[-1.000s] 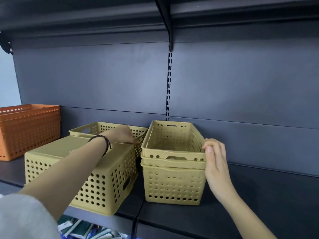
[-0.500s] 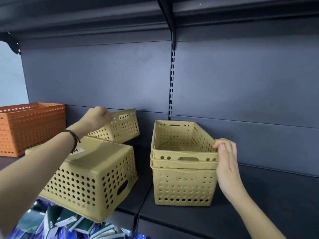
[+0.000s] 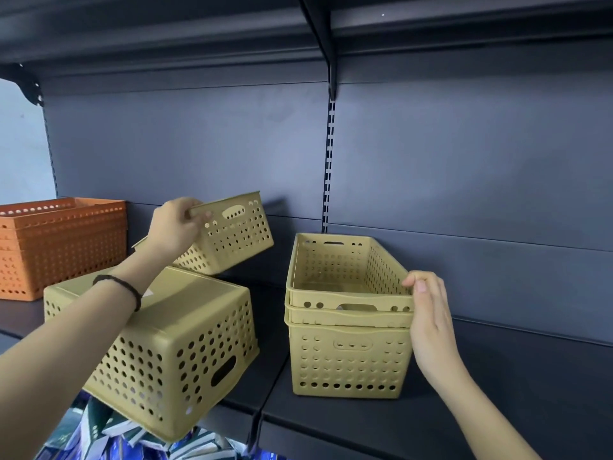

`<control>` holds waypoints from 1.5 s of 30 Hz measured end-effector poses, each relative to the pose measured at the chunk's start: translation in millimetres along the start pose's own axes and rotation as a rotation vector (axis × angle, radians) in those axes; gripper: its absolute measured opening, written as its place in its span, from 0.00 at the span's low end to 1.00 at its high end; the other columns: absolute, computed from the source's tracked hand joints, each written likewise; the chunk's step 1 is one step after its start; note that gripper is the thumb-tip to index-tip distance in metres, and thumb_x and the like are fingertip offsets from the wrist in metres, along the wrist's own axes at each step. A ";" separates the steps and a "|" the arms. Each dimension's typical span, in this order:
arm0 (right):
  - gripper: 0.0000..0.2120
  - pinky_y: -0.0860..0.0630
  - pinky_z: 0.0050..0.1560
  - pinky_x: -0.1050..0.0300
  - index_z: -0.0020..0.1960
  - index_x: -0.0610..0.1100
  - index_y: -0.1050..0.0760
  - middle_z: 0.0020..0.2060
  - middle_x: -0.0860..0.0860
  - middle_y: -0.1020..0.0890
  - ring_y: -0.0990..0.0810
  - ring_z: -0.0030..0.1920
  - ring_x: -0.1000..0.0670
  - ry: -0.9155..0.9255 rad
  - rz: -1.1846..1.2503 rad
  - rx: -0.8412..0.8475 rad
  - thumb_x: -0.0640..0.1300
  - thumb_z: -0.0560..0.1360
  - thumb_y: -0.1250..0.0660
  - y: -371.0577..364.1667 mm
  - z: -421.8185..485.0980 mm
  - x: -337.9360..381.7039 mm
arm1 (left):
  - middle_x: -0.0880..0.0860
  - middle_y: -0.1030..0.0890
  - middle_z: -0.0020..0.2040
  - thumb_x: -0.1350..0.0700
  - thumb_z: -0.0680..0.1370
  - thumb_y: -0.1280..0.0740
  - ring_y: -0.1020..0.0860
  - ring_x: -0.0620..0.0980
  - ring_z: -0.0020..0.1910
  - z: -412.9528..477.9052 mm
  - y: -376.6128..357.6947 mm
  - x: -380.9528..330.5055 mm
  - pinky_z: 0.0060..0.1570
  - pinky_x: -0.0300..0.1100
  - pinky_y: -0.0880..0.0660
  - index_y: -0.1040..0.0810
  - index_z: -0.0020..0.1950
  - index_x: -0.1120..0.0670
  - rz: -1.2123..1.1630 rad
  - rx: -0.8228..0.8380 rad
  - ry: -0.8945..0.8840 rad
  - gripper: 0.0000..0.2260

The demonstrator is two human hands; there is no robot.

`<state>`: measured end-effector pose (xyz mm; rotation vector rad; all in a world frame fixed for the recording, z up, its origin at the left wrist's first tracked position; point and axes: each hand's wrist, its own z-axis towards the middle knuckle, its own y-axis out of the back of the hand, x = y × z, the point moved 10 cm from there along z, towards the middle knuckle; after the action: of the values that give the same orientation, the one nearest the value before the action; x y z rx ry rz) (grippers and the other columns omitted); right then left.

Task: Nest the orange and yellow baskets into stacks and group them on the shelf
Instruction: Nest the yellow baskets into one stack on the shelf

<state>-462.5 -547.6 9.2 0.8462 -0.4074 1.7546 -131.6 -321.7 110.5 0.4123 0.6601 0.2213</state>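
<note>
Yellow basket above upturned basket

nested stack right of upturned basket, another stack far left

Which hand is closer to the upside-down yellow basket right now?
Left. The left hand holds a tilted yellow basket just above the upside-down yellow basket, its forearm crossing over it. The right hand rests on the yellow stack, off to the right.
</note>
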 end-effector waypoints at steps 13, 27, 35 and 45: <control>0.17 0.37 0.51 0.75 0.45 0.54 0.29 0.50 0.56 0.27 0.29 0.51 0.69 -0.037 0.030 0.033 0.61 0.72 0.52 -0.7 -1.2 0.3 | 0.49 0.21 0.42 0.54 0.78 0.34 0.26 0.44 0.41 -13.5 38.9 -88.3 0.41 0.26 0.33 0.19 0.53 0.56 -0.162 -0.076 -0.342 0.09; 0.23 0.38 0.67 0.56 0.69 0.68 0.41 0.68 0.63 0.36 0.36 0.69 0.60 -0.158 0.089 0.223 0.65 0.75 0.45 0.1 12.0 9.8 | 0.36 0.16 0.48 0.63 0.77 0.35 0.20 0.37 0.48 -68.4 -6.9 -151.2 0.49 0.31 0.25 0.21 0.53 0.57 -0.657 0.287 -0.419 0.07; 0.23 0.31 0.61 0.65 0.69 0.66 0.40 0.62 0.71 0.26 0.28 0.63 0.68 -0.040 0.246 0.323 0.58 0.75 0.41 -5.1 14.4 46.8 | 0.40 0.16 0.48 0.58 0.76 0.34 0.19 0.37 0.48 -80.6 -26.6 -164.7 0.48 0.31 0.25 0.21 0.51 0.52 -0.734 0.331 -0.379 0.06; 0.24 0.28 0.62 0.61 0.69 0.59 0.37 0.63 0.65 0.24 0.27 0.64 0.65 -0.059 0.318 0.272 0.52 0.74 0.38 -3.3 2.2 35.4 | 0.37 0.24 0.63 0.51 0.71 0.29 0.28 0.35 0.65 -107.3 -41.5 -125.3 0.65 0.35 0.30 0.32 0.72 0.51 -0.912 0.123 -0.050 0.30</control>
<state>-464.1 -523.7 35.5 1.0727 -0.3610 2.1164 -293.3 -367.7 84.3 0.2000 0.7544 -0.6951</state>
